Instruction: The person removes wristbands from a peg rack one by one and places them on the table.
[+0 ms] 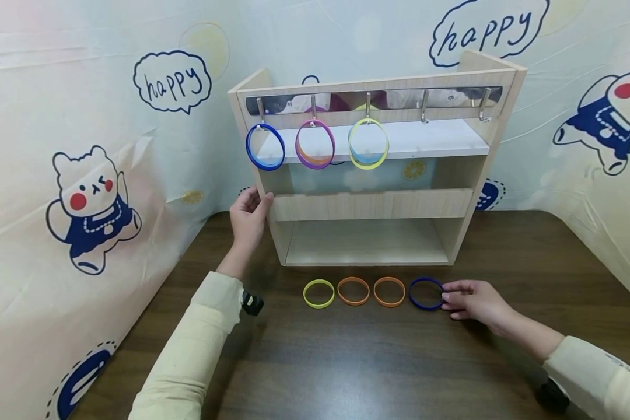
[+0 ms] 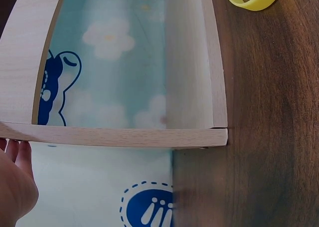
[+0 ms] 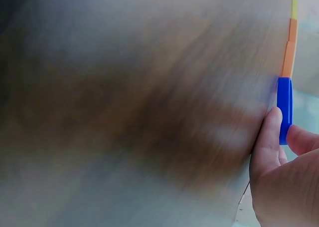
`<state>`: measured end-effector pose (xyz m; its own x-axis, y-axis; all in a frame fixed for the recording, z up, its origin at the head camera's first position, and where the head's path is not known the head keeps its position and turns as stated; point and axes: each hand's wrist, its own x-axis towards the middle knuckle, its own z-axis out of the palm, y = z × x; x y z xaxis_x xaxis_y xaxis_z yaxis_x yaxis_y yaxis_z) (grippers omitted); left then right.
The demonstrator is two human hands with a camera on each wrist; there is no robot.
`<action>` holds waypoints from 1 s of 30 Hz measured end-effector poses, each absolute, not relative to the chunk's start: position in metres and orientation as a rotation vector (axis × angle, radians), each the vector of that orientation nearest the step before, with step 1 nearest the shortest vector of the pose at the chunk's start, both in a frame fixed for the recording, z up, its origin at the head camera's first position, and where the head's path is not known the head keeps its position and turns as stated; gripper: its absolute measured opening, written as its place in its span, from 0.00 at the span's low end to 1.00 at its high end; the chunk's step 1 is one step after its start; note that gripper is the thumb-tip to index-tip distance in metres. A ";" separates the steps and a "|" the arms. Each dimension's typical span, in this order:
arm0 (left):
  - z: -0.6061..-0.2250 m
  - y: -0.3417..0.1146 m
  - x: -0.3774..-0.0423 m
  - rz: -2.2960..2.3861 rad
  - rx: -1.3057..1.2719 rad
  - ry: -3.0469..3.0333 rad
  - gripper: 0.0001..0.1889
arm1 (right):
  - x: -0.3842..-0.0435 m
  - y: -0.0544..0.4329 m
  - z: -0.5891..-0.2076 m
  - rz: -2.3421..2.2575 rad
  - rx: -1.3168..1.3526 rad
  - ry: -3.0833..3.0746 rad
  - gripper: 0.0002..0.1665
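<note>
On the table, my right hand (image 1: 475, 302) pinches the right edge of a dark blue wristband (image 1: 412, 297). The right wrist view shows the thumb and fingers on either side of this blue band (image 3: 284, 102). My left hand (image 1: 248, 219) grips the left side panel of a small wooden shelf (image 1: 373, 205), thumb at its front edge. In the left wrist view the fingertips (image 2: 23, 154) touch the panel's outer face. Left of the blue band lie two orange wristbands (image 1: 389, 304) and a yellow wristband (image 1: 319, 306), in a row before the shelf.
Several hooks line a metal strip (image 1: 399, 100) along the shelf's top. From three of them hang blue (image 1: 266, 167), purple (image 1: 315, 167) and yellow wristbands (image 1: 368, 167); an orange and a light blue one show behind. Two right hooks (image 1: 424, 106) are bare. Printed cloth (image 1: 152, 146) surrounds the wooden table (image 1: 346, 361).
</note>
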<state>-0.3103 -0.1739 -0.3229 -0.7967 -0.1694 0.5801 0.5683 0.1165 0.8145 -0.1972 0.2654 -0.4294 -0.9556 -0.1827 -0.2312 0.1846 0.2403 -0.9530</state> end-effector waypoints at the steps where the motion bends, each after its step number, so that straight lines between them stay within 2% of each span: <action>1: -0.323 -0.174 -0.310 -1.735 -0.385 -1.849 0.18 | -0.197 0.265 -0.429 -1.770 0.007 2.226 0.27; 30: -0.323 -0.174 -0.311 -1.749 -0.389 -1.837 0.17 | -0.199 0.268 -0.424 -1.767 0.037 2.255 0.26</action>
